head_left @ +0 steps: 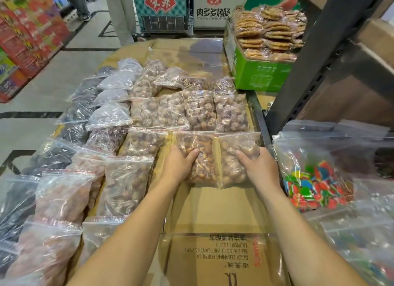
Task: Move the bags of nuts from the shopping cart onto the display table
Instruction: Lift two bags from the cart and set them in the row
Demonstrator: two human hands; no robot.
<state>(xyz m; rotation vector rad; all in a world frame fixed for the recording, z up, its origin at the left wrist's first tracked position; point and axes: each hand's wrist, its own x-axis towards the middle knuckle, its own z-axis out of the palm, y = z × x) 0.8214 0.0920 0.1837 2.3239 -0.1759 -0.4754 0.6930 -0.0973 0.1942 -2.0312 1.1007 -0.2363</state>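
- The left hand (179, 164) grasps the left edge of a clear zip bag of nuts, the left bag (202, 158). The thumb lies on top and the other fingers are tucked out of sight under it.
- The right hand (259, 166) grasps the right bag (232, 160). The thumb is pressed on top and the fingers are curled over the bag's right edge.
- The two bags lie side by side and touching on the table (213, 211), which is covered in flattened cardboard. Their zip ends point away from the person.
- Just left of them lies another nut bag (142, 143), in the same row.
- Behind is a row of nut bags (189, 111) packed edge to edge, with more beyond it.
- The table's left side holds bags of dark dried goods (81, 102) and greyish ones (110, 113).
- Nearer the person on the left are bags of pinkish-brown pieces (61, 198).
- At the far right corner stands a green box (260, 77) heaped with wrapped cookies (270, 30).
- To the right, a slanting black post (319, 51) rises beside the table.
- Below the post, clear bags include a candy bag (315, 183) of red, green and blue sweets.
- On the tiled floor (42, 77) beyond stand a freezer (162, 8) and a person's legs (121, 15).
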